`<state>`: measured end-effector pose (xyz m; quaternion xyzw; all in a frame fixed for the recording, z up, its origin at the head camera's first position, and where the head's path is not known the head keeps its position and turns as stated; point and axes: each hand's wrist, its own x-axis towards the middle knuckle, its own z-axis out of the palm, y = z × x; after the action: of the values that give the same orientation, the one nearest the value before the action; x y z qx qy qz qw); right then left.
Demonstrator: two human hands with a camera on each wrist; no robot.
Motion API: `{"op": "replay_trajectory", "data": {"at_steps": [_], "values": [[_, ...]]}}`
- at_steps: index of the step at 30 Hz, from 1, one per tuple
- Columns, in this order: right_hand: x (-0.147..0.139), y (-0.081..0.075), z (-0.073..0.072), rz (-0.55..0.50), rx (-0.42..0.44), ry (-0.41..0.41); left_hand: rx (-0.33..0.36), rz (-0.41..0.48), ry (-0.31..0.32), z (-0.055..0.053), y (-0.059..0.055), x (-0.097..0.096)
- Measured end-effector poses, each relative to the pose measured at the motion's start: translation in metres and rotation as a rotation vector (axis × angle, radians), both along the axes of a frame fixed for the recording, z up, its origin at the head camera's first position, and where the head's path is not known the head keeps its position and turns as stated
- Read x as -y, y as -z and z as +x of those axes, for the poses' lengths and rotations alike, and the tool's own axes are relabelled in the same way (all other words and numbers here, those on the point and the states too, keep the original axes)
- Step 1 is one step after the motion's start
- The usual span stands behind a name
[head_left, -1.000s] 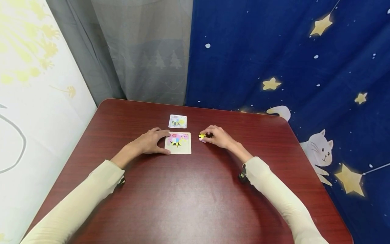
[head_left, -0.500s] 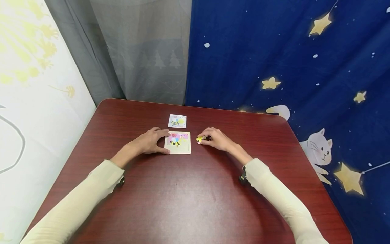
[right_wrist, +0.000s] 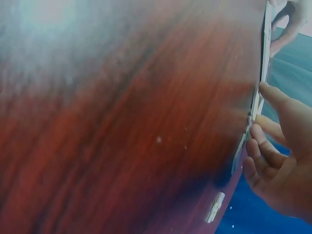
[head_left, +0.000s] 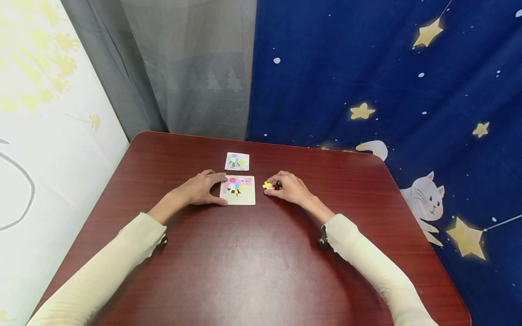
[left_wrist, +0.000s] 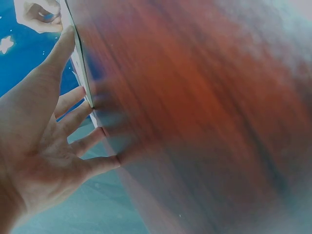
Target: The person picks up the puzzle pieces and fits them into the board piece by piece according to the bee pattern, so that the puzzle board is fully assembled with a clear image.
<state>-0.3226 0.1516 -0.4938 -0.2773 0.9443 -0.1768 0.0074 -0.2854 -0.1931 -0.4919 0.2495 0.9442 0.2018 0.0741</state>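
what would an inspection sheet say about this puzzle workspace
Surface: glossy dark red table.
Job's things: puzzle board, partly filled; yellow piece apart from it; picture card beyond; probably another piece, right wrist view.
Clutter: nothing seen.
Left hand: touching the puzzle board's left side.
Right hand: pinching the yellow piece.
Cables: nothing seen.
Surroundings: gray curtain and patterned blue curtain beyond; white cloth at left.
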Motion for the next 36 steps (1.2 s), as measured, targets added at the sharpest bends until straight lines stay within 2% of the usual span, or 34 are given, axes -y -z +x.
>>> {"op": "replay_trajectory", "data": {"at_steps": [4, 11, 24, 36], "values": [[0.003, 0.002, 0.001, 0.018, 0.003, 0.031, 0.003, 0.002, -0.004, 0.000, 0.000, 0.000], [0.004, 0.002, 0.002, 0.017, -0.003, 0.015, 0.002, 0.002, -0.005, 0.000, 0.001, 0.001], [0.001, -0.001, 0.003, -0.059, -0.016, -0.077, 0.006, -0.001, -0.010, 0.001, -0.001, 0.000], [0.012, -0.009, 0.002, -0.103, -0.006, -0.172, 0.010, -0.003, -0.005, 0.002, -0.002, 0.000]]}}
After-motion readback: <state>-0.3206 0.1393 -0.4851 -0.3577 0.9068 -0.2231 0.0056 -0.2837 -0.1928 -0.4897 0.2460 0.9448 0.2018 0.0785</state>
